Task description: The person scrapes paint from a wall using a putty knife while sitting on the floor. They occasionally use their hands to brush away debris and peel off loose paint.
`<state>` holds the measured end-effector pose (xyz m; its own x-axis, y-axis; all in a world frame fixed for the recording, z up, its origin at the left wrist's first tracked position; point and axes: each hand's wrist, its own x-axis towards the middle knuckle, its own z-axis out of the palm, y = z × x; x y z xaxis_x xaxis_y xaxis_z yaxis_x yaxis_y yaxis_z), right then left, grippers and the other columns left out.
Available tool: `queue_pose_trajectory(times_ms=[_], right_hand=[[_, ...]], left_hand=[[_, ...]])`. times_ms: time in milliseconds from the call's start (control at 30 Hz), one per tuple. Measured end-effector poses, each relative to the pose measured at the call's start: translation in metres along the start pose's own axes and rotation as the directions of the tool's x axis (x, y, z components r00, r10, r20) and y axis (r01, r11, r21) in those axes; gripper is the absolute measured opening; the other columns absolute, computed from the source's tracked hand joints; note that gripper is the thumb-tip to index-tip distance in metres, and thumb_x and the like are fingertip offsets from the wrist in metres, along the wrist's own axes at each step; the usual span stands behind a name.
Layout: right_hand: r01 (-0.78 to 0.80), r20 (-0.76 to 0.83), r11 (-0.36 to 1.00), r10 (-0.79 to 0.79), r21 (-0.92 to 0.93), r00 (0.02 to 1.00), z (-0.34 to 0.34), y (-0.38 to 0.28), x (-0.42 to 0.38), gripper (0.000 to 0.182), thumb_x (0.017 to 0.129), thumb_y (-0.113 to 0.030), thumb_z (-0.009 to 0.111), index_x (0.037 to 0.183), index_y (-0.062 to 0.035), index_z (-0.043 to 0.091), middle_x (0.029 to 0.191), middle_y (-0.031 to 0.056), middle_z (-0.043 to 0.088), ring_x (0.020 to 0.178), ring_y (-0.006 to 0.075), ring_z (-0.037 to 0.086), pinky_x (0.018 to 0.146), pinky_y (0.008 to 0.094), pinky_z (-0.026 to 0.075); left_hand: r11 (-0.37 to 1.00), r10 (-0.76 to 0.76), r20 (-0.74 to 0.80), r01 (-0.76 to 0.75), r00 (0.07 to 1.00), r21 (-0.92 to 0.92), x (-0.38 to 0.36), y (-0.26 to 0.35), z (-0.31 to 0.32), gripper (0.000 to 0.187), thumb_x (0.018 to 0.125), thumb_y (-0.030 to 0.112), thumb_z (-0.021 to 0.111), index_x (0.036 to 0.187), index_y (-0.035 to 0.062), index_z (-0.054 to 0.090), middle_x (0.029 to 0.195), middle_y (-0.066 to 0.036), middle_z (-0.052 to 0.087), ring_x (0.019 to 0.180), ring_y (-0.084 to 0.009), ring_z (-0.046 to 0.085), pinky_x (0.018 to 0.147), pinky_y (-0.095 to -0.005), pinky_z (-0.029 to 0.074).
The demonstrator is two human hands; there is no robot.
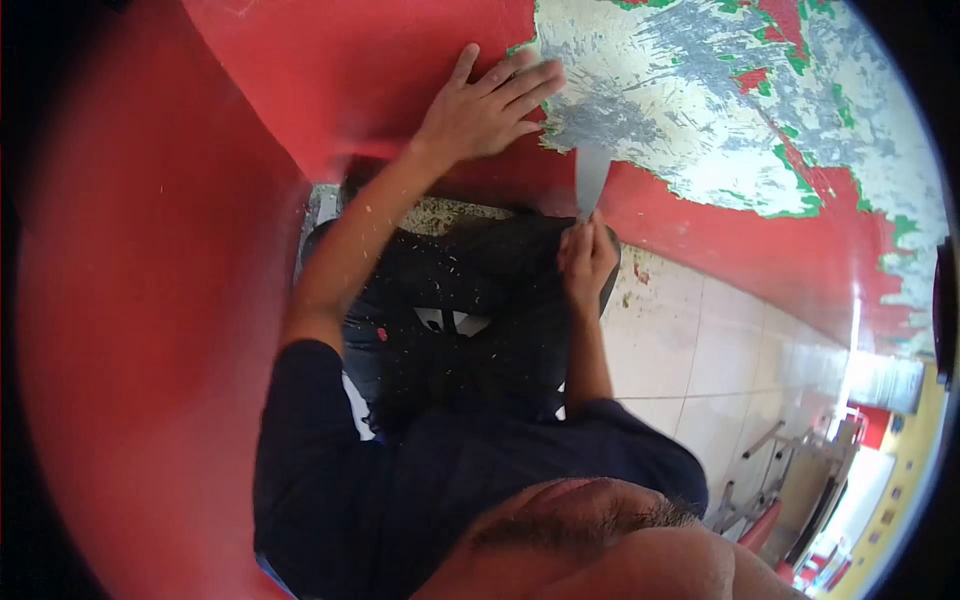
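My left hand is spread with its fingers apart, its fingertips at the left edge of the bare patch on the red wall. Below and to the right, my right hand is closed round the handle of a metal scraper. The scraper's wide blade end meets the lower edge of the scraped area, which shows white and grey with green paint along its edges. My fingers hide most of the handle.
Paint flakes lie on my dark trousers and on the pale tiled floor. Another red wall surface stands close on the left. Metal-framed furniture is at the lower right.
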<state>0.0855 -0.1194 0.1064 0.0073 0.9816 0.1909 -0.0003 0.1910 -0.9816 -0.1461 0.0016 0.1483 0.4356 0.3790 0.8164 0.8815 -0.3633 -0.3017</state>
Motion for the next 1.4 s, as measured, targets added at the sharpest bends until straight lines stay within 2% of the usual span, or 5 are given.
queue_pose_trajectory(times_ms=[200,433,1167,1300,1400], right_hand=[[0.080,0.111,0.959,-0.051,-0.274,0.993,-0.048,0.096,-0.049,0.027,0.099,-0.016,0.048,0.117,-0.0004,0.059,0.066,-0.0009,0.054,0.054,0.0040,0.049,0.051,0.0195,0.040],[0.212,0.176,0.973,-0.193,-0.094,0.965,-0.033,0.068,-0.041,0.024,0.098,-0.015,0.048,0.112,0.0011,0.059,0.064,-0.0006,0.052,0.051,0.0042,0.047,0.048,0.0187,0.037],[0.386,0.445,0.890,-0.252,-0.242,0.859,-0.038,0.078,-0.027,0.031,0.090,-0.008,0.059,0.121,-0.0054,0.057,0.081,0.0165,0.064,0.072,0.0336,0.065,0.064,0.0356,0.051],[0.321,0.373,0.939,-0.256,-0.122,0.892,-0.045,0.084,-0.026,0.037,0.095,-0.009,0.051,0.131,-0.0035,0.051,0.077,0.0098,0.063,0.057,0.0196,0.059,0.054,0.0272,0.047],[-0.005,0.271,0.996,-0.019,0.088,0.962,-0.044,0.054,-0.016,0.044,0.098,-0.009,0.044,0.141,-0.0018,0.040,0.078,0.0063,0.061,0.051,0.0077,0.049,0.047,0.0207,0.041]], left_hand=[[0.910,-0.409,-0.234,0.414,0.882,-0.029,-0.013,-0.043,-0.008,0.051,0.087,0.044,0.058,0.134,0.0245,0.052,0.141,-0.001,0.046,0.131,-0.0245,0.040,0.107,-0.0594,0.024],[0.992,0.122,-0.031,-0.122,0.992,0.020,-0.013,0.004,-0.009,0.037,0.084,0.021,0.067,0.120,0.0102,0.063,0.116,-0.010,0.061,0.113,-0.0286,0.057,0.100,-0.0444,0.043],[0.711,-0.632,-0.591,0.678,0.501,-0.186,0.023,0.020,0.004,0.020,0.087,0.009,0.058,0.069,0.0006,0.057,0.073,-0.012,0.061,0.070,-0.0251,0.059,0.064,-0.0344,0.047],[0.349,-0.928,-0.357,0.575,0.104,-0.740,-0.013,0.013,-0.034,0.046,0.100,0.033,0.041,0.072,-0.0008,0.057,0.075,-0.011,0.062,0.071,-0.0228,0.060,0.071,-0.0356,0.049],[0.131,-0.903,0.145,0.582,0.403,-0.803,-0.020,0.059,-0.043,0.050,0.100,0.040,0.040,0.088,-0.0030,0.060,0.087,-0.014,0.064,0.082,-0.0243,0.063,0.079,-0.0374,0.051]])
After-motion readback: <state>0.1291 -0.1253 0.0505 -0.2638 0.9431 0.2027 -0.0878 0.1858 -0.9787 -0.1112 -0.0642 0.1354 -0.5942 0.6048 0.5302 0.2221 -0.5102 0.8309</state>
